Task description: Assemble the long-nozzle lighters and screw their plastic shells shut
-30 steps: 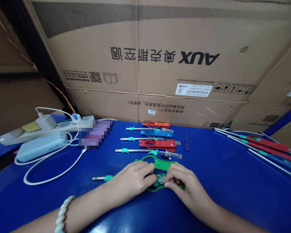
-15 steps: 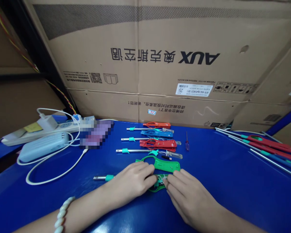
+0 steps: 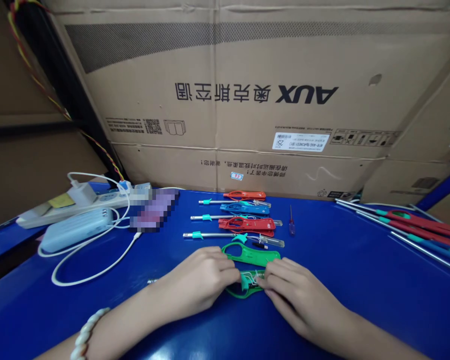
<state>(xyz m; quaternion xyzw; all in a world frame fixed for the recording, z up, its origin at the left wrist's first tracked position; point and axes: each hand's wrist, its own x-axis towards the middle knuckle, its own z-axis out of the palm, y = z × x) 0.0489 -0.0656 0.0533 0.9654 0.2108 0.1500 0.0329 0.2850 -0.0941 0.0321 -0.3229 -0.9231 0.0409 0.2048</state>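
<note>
Both my hands are closed around a green lighter handle shell (image 3: 243,296) lying open side up on the table. My left hand (image 3: 208,275), with a beaded bracelet on the wrist, grips its left end; the tip of a metal lighter tube (image 3: 152,281) shows beyond that hand. Inside the shell sit a teal trigger (image 3: 245,282) and thin white wires. My right hand (image 3: 294,290) pinches at the shell's right end, by the wires; its fingers hide what exactly they hold. The other green handle half (image 3: 260,257) lies just beyond, inner side up.
Behind lie red (image 3: 253,224), blue (image 3: 247,208) and orange (image 3: 247,195) handle shells with metal tubes. A small screwdriver (image 3: 291,227) is right of them. Several lighters (image 3: 423,227) lie far right. A power bank (image 3: 77,231), cables and power strip (image 3: 37,215) stand left. A cardboard box (image 3: 247,60) closes the back.
The view has shifted slightly. My left hand now covers most of the tube and has drawn back a little from the trigger, and my right fingers have moved slightly right, uncovering more wires.
</note>
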